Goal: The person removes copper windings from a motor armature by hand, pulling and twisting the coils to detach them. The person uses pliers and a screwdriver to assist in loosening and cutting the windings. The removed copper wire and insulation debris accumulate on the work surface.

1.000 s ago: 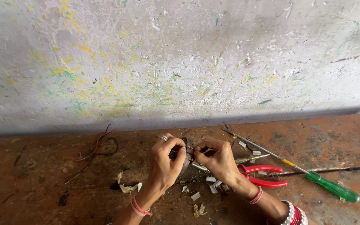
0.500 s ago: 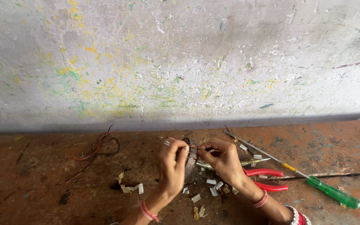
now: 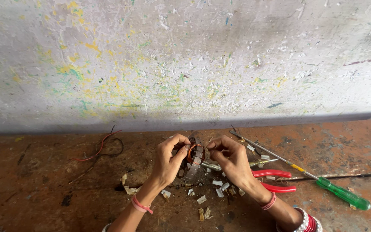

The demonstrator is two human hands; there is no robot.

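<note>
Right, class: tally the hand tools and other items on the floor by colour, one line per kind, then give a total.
Green-handled screwdriver: 1
Red-handled pliers: 1
Red and black loose wires: 1 bundle
Ring-shaped motor winding, held by the left hand and right hand: 1
Small white scraps: too many to count
Total, leaving out the scraps: 4

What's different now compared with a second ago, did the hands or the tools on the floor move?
Little changed. The left hand and right hand stay pinched on the small ring-shaped wound coil, and the fingers have shifted slightly around it. Nothing was let go or picked up. The red-handled pliers, green-handled screwdriver, loose wires and white scraps lie where they were.
</note>
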